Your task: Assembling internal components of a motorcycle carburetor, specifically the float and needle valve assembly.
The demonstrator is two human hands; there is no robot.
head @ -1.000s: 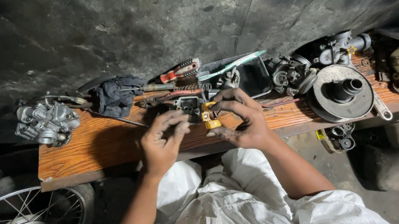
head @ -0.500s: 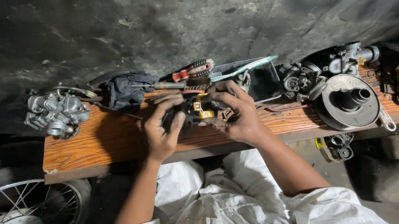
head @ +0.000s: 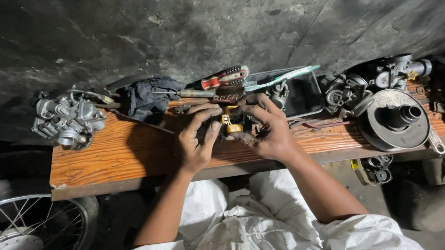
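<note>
Spoked wheel [head: 24, 244] near left, below bench [head: 111, 160]. Carburetor [head: 67, 121] on bench's far left end, dark rag [head: 149, 99] right of it. Your left hand [head: 197, 141] at bench middle, fingers curled onto small part [head: 230, 125] with yellow piece. Your right hand [head: 266, 129] grips same part from right, fingers closed round it. Red-handled screwdriver [head: 221, 79] far of hands. Round pulley [head: 396, 119] on right, well apart from hands.

On the bench [head: 127, 156], a carburetor [head: 67, 121] lies left, a pulley [head: 396, 120] right, hands [head: 234, 132] between.
</note>
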